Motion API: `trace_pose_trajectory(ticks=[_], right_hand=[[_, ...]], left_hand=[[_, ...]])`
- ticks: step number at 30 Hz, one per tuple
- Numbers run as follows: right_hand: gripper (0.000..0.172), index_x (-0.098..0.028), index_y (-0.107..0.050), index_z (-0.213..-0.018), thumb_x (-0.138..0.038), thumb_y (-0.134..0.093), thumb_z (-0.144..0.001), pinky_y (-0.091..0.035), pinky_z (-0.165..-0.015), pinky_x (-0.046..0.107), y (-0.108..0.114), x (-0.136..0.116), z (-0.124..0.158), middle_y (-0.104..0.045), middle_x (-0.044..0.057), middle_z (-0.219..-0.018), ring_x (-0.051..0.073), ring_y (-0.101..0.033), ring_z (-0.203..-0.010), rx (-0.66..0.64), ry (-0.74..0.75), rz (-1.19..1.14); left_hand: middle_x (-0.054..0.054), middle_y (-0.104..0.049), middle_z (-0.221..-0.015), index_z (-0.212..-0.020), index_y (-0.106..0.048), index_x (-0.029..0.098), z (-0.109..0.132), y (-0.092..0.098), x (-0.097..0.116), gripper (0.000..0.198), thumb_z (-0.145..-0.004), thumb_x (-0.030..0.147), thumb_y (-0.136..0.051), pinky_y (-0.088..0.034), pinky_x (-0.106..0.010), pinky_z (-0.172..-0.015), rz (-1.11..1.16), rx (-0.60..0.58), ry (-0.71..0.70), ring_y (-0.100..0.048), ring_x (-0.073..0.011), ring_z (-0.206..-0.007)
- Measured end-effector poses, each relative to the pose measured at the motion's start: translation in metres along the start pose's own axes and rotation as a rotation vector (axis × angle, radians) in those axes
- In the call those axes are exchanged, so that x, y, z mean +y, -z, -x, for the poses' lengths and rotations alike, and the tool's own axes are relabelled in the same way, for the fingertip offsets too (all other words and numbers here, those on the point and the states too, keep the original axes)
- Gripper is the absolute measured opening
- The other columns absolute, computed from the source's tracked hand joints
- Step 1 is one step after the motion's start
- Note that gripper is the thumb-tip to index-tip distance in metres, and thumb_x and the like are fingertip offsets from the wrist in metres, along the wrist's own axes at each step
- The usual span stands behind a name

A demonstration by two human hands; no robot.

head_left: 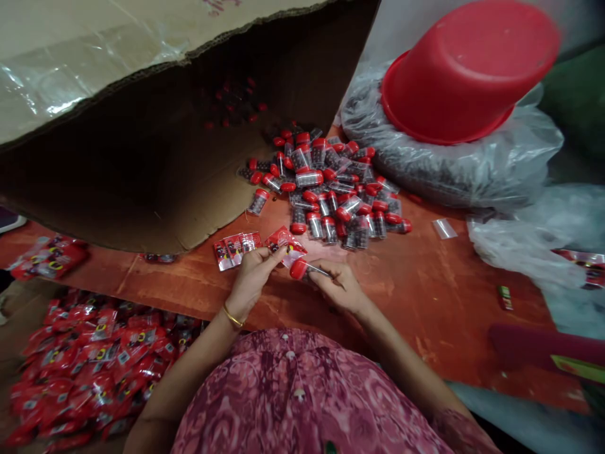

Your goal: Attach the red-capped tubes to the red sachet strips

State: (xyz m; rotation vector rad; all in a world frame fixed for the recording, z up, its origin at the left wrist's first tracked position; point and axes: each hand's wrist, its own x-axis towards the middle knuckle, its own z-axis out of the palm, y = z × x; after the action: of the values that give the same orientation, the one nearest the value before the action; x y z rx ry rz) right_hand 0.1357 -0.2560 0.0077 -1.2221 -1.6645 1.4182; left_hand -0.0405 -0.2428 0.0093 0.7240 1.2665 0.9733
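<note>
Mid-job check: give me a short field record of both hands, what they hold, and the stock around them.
left hand: pinches red printed plastic sachet
right hand: grips small clear plastic vial, red cap toward left hand
pile: many red-capped clear vials heaped on reddish-brown table, beyond the hands
box: large brown cardboard box tipped on its side, upper left
basin: red plastic basin upturned on clear plastic bag, upper right
heap: red sachets, lower left

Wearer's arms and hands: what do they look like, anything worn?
Bare hands, no gloves. Left hand has a thin gold bangle at the wrist; right hand wears nothing visible. Forearms uncovered. Top is pink-maroon with a floral print and small buttons.
</note>
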Motion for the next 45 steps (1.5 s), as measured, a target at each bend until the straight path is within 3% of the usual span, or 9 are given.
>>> trace_pose_trajectory(ticks=[3, 6, 13, 20, 26, 30, 36, 42, 45], right_hand=[[0.027, -0.017, -0.057, -0.069, -0.043, -0.055, -0.076, -0.03, -0.041, 0.02, 0.001, -0.001, -0.006, -0.049, -0.004, -0.05, 0.007, -0.039, -0.041, -0.082, -0.156, -0.114], [0.033, -0.017, -0.058, -0.072, -0.049, -0.058, -0.073, -0.028, -0.038, 0.019, -0.001, 0.002, -0.009, -0.049, -0.005, -0.049, 0.007, -0.037, -0.038, -0.062, -0.23, -0.223], [0.035, -0.018, -0.06, -0.072, -0.052, -0.058, -0.076, -0.031, -0.041, 0.02, -0.009, 0.007, -0.01, -0.05, -0.004, -0.052, 0.008, -0.04, -0.043, 0.014, -0.097, -0.259], [0.034, -0.018, -0.063, -0.083, -0.051, -0.059, -0.077, -0.04, -0.047, 0.022, -0.023, 0.016, -0.013, -0.055, -0.002, -0.061, 0.009, -0.046, -0.051, 0.273, -0.02, -0.236], [0.036, -0.019, -0.055, -0.083, -0.055, -0.058, -0.077, -0.038, -0.037, 0.019, -0.032, 0.017, -0.018, -0.05, -0.007, -0.057, 0.004, -0.038, -0.037, 0.168, -0.118, -0.389], [0.037, -0.021, -0.05, -0.084, -0.054, -0.063, -0.073, -0.039, -0.037, 0.019, -0.036, 0.012, -0.018, -0.054, -0.007, -0.059, 0.005, -0.045, -0.037, 0.224, -0.061, -0.469], [0.037, -0.021, -0.049, -0.079, -0.053, -0.066, -0.071, -0.036, -0.035, 0.018, -0.037, 0.005, -0.02, -0.058, -0.007, -0.053, 0.005, -0.045, -0.034, 0.339, -0.042, -0.452], [0.036, -0.021, -0.049, -0.077, -0.052, -0.066, -0.072, -0.037, -0.034, 0.018, -0.043, 0.009, -0.018, -0.06, -0.006, -0.054, 0.005, -0.044, -0.033, 0.215, -0.088, -0.473], [0.036, -0.021, -0.049, -0.077, -0.051, -0.067, -0.07, -0.033, -0.033, 0.017, -0.048, 0.007, -0.019, -0.055, -0.008, -0.052, 0.004, -0.041, -0.033, 0.265, -0.055, -0.477]], left_hand=[[-0.002, -0.065, -0.06, -0.063, -0.067, 0.013, -0.001, 0.003, 0.0, 0.039, -0.06, 0.051, -0.074, -0.04, -0.023, -0.055, -0.05, -0.026, -0.062, -0.053, -0.0115, -0.056], [-0.002, -0.066, -0.061, -0.064, -0.068, 0.013, -0.002, 0.004, 0.001, 0.037, -0.061, 0.049, -0.074, -0.041, -0.023, -0.057, -0.069, -0.035, -0.089, -0.054, -0.0116, -0.057], [-0.002, -0.069, -0.067, -0.07, -0.069, 0.013, 0.0, -0.006, 0.001, 0.033, -0.052, 0.037, -0.082, -0.046, -0.023, -0.061, 0.136, -0.065, -0.001, -0.059, -0.0112, -0.059], [-0.002, -0.071, -0.073, -0.071, -0.069, 0.014, 0.001, -0.02, -0.008, 0.036, -0.043, 0.029, -0.086, -0.048, -0.024, -0.07, 0.351, 0.067, -0.024, -0.062, -0.0114, -0.066], [-0.002, -0.069, -0.067, -0.069, -0.07, 0.013, 0.0, -0.018, -0.008, 0.031, -0.051, 0.035, -0.083, -0.046, -0.022, -0.062, 0.336, 0.035, -0.007, -0.058, -0.0104, -0.061], [-0.001, -0.069, -0.069, -0.067, -0.069, 0.014, -0.002, -0.015, -0.003, 0.029, -0.05, 0.033, -0.083, -0.046, -0.021, -0.064, 0.368, 0.123, -0.091, -0.058, -0.0098, -0.063], [0.003, -0.059, -0.052, -0.058, -0.064, 0.014, -0.005, -0.014, -0.007, 0.028, -0.055, 0.037, -0.08, -0.039, -0.019, -0.05, 0.361, 0.041, -0.078, -0.047, -0.0056, -0.047], [0.001, -0.064, -0.061, -0.069, -0.068, 0.015, -0.004, -0.011, -0.01, 0.026, -0.057, 0.036, -0.078, -0.046, -0.024, -0.06, 0.333, 0.172, -0.049, -0.06, -0.0131, -0.063], [-0.001, -0.065, -0.062, -0.069, -0.068, 0.015, -0.001, -0.015, -0.011, 0.029, -0.053, 0.036, -0.08, -0.046, -0.025, -0.058, 0.358, 0.09, -0.023, -0.06, -0.0137, -0.062]])
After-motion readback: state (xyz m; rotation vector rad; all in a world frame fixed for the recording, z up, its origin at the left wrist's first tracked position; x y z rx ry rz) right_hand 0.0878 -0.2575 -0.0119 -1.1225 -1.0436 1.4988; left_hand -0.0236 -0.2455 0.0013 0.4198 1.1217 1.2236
